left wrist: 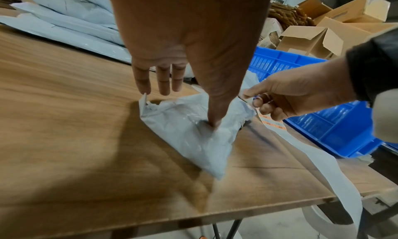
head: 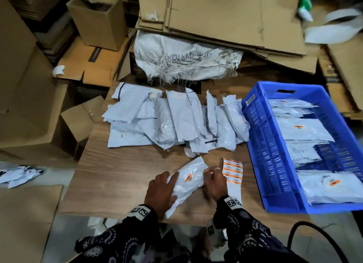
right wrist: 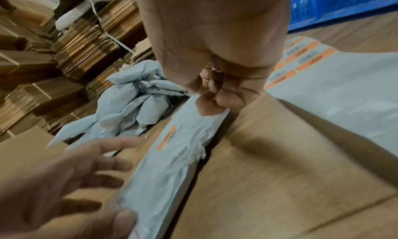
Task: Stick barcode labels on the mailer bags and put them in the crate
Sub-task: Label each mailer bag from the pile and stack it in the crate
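A pale grey mailer bag [head: 188, 181] lies slanted on the table's near edge, an orange barcode label [head: 188, 178] stuck on its top face. Just right of it lies a label strip [head: 232, 171] (orange-banded stickers in two columns). Behind, unlabelled bags [head: 170, 121] sprawl in a heap. At right, a blue crate [head: 261, 160] holds labelled bags [head: 302, 130].

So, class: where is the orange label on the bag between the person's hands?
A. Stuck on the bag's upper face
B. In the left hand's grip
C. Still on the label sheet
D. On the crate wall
A: the orange label sits on the top face of the bag lying on the table, between the left hand and the right hand.
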### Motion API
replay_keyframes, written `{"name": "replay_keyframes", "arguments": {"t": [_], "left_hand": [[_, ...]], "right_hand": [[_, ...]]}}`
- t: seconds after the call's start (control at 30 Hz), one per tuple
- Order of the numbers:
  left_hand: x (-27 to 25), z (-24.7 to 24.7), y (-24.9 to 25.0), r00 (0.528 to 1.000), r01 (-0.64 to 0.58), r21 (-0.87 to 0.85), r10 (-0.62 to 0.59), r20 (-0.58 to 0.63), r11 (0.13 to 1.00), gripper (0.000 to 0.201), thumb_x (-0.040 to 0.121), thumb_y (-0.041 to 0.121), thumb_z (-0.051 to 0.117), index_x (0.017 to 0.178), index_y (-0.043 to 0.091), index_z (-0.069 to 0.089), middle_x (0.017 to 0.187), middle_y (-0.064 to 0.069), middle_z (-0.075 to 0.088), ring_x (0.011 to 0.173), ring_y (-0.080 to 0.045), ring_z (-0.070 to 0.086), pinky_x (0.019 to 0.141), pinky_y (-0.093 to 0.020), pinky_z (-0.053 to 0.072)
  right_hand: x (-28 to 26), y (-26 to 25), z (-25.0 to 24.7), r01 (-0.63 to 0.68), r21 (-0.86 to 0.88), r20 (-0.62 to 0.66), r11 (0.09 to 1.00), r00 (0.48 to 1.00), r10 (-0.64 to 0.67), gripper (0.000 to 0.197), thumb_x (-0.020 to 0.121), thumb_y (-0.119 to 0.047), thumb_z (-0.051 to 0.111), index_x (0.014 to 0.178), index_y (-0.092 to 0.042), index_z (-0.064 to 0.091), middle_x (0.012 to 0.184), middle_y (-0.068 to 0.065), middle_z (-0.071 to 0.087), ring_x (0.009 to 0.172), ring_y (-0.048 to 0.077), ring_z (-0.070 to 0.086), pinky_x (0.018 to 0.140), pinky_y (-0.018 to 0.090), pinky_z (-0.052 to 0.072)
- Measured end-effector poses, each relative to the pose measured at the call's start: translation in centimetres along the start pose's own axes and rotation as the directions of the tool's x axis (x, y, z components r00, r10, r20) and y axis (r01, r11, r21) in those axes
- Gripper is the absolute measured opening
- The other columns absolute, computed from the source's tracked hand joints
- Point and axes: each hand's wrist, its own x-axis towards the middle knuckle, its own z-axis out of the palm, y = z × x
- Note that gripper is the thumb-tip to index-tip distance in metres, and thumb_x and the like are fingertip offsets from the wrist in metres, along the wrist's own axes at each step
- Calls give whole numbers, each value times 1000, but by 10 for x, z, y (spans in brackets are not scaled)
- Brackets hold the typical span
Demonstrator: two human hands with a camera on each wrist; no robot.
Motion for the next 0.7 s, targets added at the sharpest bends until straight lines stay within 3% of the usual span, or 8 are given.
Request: {"name": "replay_keyframes", "arguments": {"t": [0.1,0.17,0.23,0.33,0.47,0.57,0.63,0.7], "left_hand": [[13,-5,-2,995,59,-46,-55,80,997,96,85,48,62,160,29,5,135,-6,43,118,-30,47,96,-41,40],[24,-10,-1,993,60,-126,-46,111,990,97,84,38,64,160,27,6,129,-8,49,115,-31,50,95,-41,43],[32,-20,0,994,0,-277,31,109,961,87,80,32,63,157,22,23,129,-9,54,118,-31,52,97,-36,43],[40,-40,4,974,-186,-451,223,31,873,65,76,33,64,138,15,58,118,-1,62,113,-27,58,91,-25,38],[51,-79,24,941,-326,-588,316,-124,740,42,79,29,74,120,24,71,106,12,69,98,-3,62,84,-23,46],[58,-114,45,930,-360,-665,304,-205,654,37,84,20,76,119,27,71,103,15,70,95,2,65,81,-17,47],[63,-136,61,923,-380,-696,306,-236,610,36,87,15,77,117,33,69,108,16,71,100,1,66,84,-16,49],[65,-152,77,912,-407,-692,312,-267,597,40,86,15,79,117,38,67,113,16,69,101,3,65,84,-12,48]], "right_hand": [[-5,0,-10,-20,31,-53,999,998,22,17,97,-32,55,98,-17,64,98,12,72,96,30,65,89,37,51],[-4,6,-14,-19,43,-55,999,998,21,26,87,-41,53,92,-18,64,88,11,72,87,32,68,86,43,55],[-7,11,-20,-10,70,-55,998,998,13,31,81,-47,53,87,-18,63,79,8,70,80,32,68,80,46,56],[-22,4,-36,39,154,-121,987,993,-20,4,93,-25,62,94,-21,63,84,7,71,83,28,67,78,37,54],[-44,-7,-65,87,415,-255,906,967,24,11,95,-24,69,103,-25,61,91,-1,70,76,5,67,66,23,52],[-59,-25,-89,81,632,-207,771,976,67,41,88,-40,77,118,-20,58,106,4,72,89,16,72,69,31,58],[-64,-38,-105,64,715,-119,696,992,31,57,82,-47,79,126,-17,57,113,10,73,99,27,73,80,45,59],[-66,-53,-118,69,751,-47,656,998,-51,51,89,-42,75,127,-11,60,116,15,72,105,34,71,89,53,55]]}}
